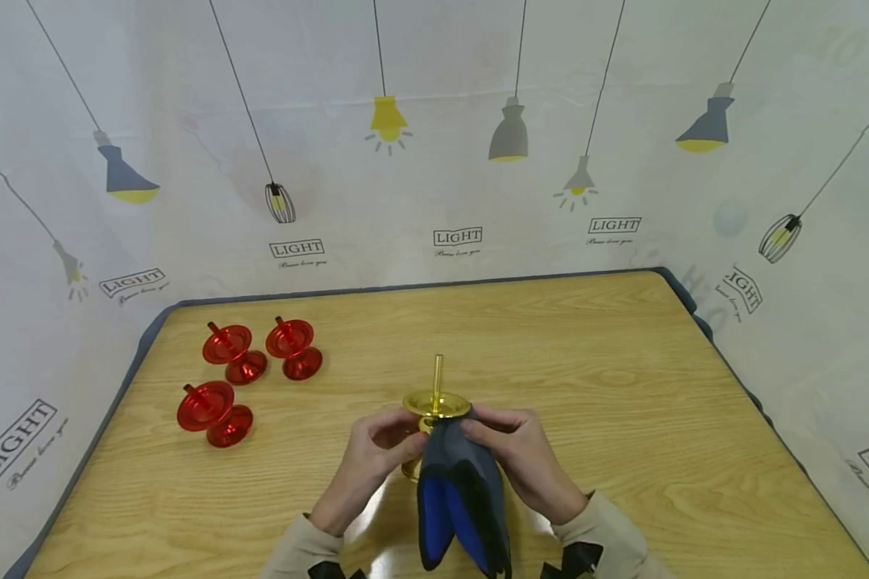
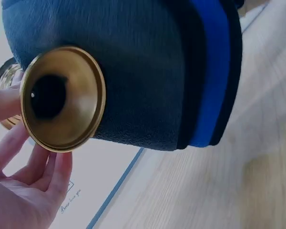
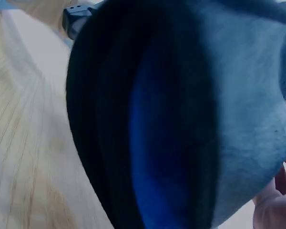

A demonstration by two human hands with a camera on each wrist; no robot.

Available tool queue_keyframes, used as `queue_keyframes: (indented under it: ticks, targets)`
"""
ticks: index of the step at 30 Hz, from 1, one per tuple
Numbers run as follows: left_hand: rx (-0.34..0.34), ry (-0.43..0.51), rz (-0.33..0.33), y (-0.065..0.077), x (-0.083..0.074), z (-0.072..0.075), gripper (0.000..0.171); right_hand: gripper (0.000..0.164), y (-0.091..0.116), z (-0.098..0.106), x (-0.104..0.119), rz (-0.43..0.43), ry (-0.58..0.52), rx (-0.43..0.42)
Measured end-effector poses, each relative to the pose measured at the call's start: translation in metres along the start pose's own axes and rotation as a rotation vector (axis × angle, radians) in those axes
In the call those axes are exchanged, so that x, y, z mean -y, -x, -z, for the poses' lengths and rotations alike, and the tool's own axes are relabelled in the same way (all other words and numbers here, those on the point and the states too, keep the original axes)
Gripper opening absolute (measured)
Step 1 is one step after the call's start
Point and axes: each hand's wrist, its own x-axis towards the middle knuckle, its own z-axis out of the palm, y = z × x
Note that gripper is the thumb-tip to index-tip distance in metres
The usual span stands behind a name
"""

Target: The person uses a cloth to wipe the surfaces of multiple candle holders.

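Observation:
A shiny gold candle holder (image 1: 449, 405) with a thin upright tube stands in front of me, held by both hands. My left hand (image 1: 365, 454) grips its stem below the dish; in the left wrist view its hollow gold base (image 2: 83, 112) faces the camera. With my right hand (image 1: 529, 458) I pinch a dark grey cloth (image 1: 471, 450) against the holder, just below the dish. The cloth hangs in folds, showing blue and black edge bands. In the right wrist view the cloth (image 3: 248, 114) hides the holder and most of the right hand's fingers (image 3: 276, 210).
Three glossy red candle holders, one at the back left (image 1: 242, 366), one beside it (image 1: 300, 362) and one nearer (image 1: 228, 425), stand on the left of the wood-grain table (image 1: 623, 362). A pale backdrop (image 1: 449, 185) printed with lamps surrounds the table's back and sides.

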Motion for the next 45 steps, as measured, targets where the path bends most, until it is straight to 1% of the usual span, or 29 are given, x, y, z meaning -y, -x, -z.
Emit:
queue_keyframes:
  ticks: [2, 3, 5, 7, 9, 10, 12, 14, 16, 18, 21, 25, 26, 28, 30, 33, 35, 37, 39, 41, 43, 45]
  targets:
    - [-0.022, 0.0, 0.008, 0.002, -0.001, -0.002, 0.03, 0.049, 0.0, 0.0, 0.0, -0.003, -0.009, -0.001]
    - [-0.043, -0.013, -0.011, 0.002, 0.0, -0.003, 0.029, 0.049, 0.0, 0.0, -0.001, 0.001, -0.004, -0.012]
    - [-0.092, -0.051, -0.079, 0.003, 0.001, -0.008, 0.026, 0.048, -0.001, -0.001, -0.002, 0.017, 0.017, -0.053]
    - [-0.129, -0.107, -0.167, 0.005, 0.003, -0.013, 0.023, 0.046, 0.0, -0.002, -0.003, 0.033, 0.034, -0.102]
    - [-0.151, -0.178, -0.261, 0.007, 0.006, -0.018, 0.024, 0.043, 0.001, -0.004, -0.003, 0.044, 0.044, -0.142]
    - [-0.162, -0.205, -0.289, 0.008, 0.007, -0.019, 0.025, 0.042, 0.001, -0.005, -0.004, 0.05, 0.045, -0.161]
    - [-0.188, -0.232, -0.313, 0.009, 0.008, -0.021, 0.028, 0.041, 0.002, -0.007, -0.004, 0.061, 0.042, -0.187]
    - [-0.212, -0.213, -0.301, 0.008, 0.008, -0.021, 0.029, 0.041, 0.003, -0.009, -0.004, 0.069, 0.044, -0.202]
    - [-0.229, -0.167, -0.259, 0.007, 0.007, -0.02, 0.025, 0.041, 0.004, -0.01, -0.004, 0.082, 0.05, -0.202]
    - [-0.227, -0.127, -0.223, 0.006, 0.005, -0.017, 0.022, 0.041, 0.004, -0.011, -0.003, 0.086, 0.056, -0.195]
    - [-0.185, -0.095, -0.164, 0.006, 0.003, -0.012, 0.019, 0.041, 0.003, -0.011, -0.001, 0.087, 0.057, -0.163]
    - [-0.093, -0.05, -0.101, 0.008, 0.001, -0.005, 0.023, 0.044, 0.002, -0.008, 0.0, 0.071, 0.05, -0.076]
    - [-0.078, -0.046, -0.092, 0.008, 0.0, -0.004, 0.024, 0.044, 0.002, -0.008, -0.001, 0.064, 0.048, -0.055]
    - [-0.058, -0.042, -0.128, 0.009, -0.001, -0.003, 0.027, 0.046, 0.001, -0.006, -0.002, 0.054, 0.049, -0.03]
    - [-0.078, -0.053, -0.159, 0.01, -0.001, -0.005, 0.026, 0.046, -0.001, -0.006, -0.004, 0.051, 0.051, -0.037]
    - [-0.15, -0.059, -0.211, 0.011, 0.0, -0.012, 0.025, 0.044, -0.002, -0.009, -0.006, 0.076, 0.056, -0.096]
    - [-0.205, -0.059, -0.194, 0.011, 0.001, -0.018, 0.024, 0.042, -0.003, -0.012, -0.006, 0.094, 0.054, -0.14]
    - [-0.249, -0.062, -0.196, 0.009, 0.001, -0.022, 0.024, 0.04, -0.003, -0.014, -0.006, 0.107, 0.047, -0.177]
    - [-0.284, -0.065, -0.202, 0.008, 0.001, -0.023, 0.025, 0.04, -0.002, -0.017, -0.006, 0.112, 0.047, -0.193]
    - [-0.324, -0.067, -0.209, 0.007, 0.0, -0.024, 0.023, 0.04, -0.001, -0.019, -0.005, 0.115, 0.05, -0.2]
    - [-0.352, -0.059, -0.199, 0.007, -0.001, -0.022, 0.023, 0.04, -0.001, -0.02, -0.004, 0.126, 0.056, -0.195]
    - [-0.367, -0.049, -0.187, 0.008, -0.001, -0.02, 0.028, 0.04, 0.0, -0.022, -0.003, 0.142, 0.067, -0.184]
